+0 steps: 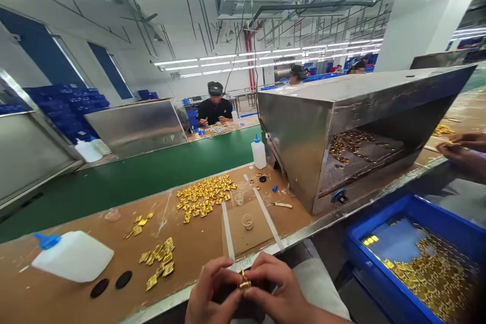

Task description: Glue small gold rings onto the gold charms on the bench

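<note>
At the bench's front edge, a small gold piece (245, 281) is pinched between the fingertips of my left hand (214, 288) and my right hand (276, 286). Both hands are closed on it, close together. Just beyond them lies a cardboard sheet (239, 243) with pale tape strips and a small clear cup (247, 221). A large spread of gold pieces (205, 195) is further back on the brown bench (190, 243), and a smaller group (158, 258) is to the left.
A white bottle (74, 257) lies at left near two black discs (112, 284). Another bottle (258, 153) stands beside a metal box (304, 147). A blue bin (355, 235) of gold pieces is at right. Another person's hands (461, 147) are at far right; a person (215, 106) sits opposite.
</note>
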Available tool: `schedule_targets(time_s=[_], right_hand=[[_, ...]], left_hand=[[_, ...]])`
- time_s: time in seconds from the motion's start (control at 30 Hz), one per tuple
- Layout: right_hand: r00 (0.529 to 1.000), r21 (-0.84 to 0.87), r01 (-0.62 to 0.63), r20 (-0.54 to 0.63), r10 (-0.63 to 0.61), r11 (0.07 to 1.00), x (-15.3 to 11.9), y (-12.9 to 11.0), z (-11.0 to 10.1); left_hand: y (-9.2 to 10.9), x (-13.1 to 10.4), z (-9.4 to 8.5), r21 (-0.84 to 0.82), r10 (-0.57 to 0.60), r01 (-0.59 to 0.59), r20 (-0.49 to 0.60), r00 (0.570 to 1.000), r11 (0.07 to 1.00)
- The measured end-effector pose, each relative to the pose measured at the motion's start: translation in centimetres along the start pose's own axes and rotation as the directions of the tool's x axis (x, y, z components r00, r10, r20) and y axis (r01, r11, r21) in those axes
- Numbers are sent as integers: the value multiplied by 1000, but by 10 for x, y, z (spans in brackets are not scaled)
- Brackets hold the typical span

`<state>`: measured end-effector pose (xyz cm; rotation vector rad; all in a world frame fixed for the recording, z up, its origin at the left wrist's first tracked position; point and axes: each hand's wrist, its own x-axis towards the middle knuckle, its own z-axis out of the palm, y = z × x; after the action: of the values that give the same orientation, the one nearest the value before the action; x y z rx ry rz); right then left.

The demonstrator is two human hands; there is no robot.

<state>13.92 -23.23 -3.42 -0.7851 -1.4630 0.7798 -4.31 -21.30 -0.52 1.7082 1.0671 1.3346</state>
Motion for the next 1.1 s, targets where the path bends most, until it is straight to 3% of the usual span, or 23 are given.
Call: schedule_targets(time_s=[0.23, 0.37, 0.43, 0.53, 0.6, 0.67, 0.87, 1.0, 1.1], right_hand=[[989, -30, -140, 49, 141, 990, 8, -6, -4], [980, -118, -195, 9, 198, 974, 7, 3, -14], [978, -163, -206, -19, 206, 965, 3, 10, -20], [972, -219, -227, 15, 235, 949, -7, 20, -31], [966, -258, -234, 48, 254, 937, -16, 26, -38], [963, -299, -224, 79, 258, 928, -25, 31, -44], [944, -397, -156, 209, 254, 905, -52, 41, -65], [925, -427, -221, 194, 328, 877, -69, 58, -72], [904, -420, -288, 179, 389, 861, -76, 72, -74]], left_hand=[[0, 5, -2, 28, -66, 66, -5, 998, 997], [-16, 35, -19, 218, -39, 32, 28, 999, 975], [-26, 60, -34, 460, 9, -52, 94, 996, 886], [-40, 96, -57, 766, 65, -183, 182, 981, 617], [-49, 114, -68, 822, 74, -197, 187, 980, 534], [-55, 123, -73, 839, 71, -197, 187, 980, 507], [-71, 117, -74, 818, 68, -249, 251, 966, 519], [-77, 104, -81, 784, 101, -260, 248, 964, 564], [-71, 92, -88, 747, 150, -294, 256, 955, 596]])
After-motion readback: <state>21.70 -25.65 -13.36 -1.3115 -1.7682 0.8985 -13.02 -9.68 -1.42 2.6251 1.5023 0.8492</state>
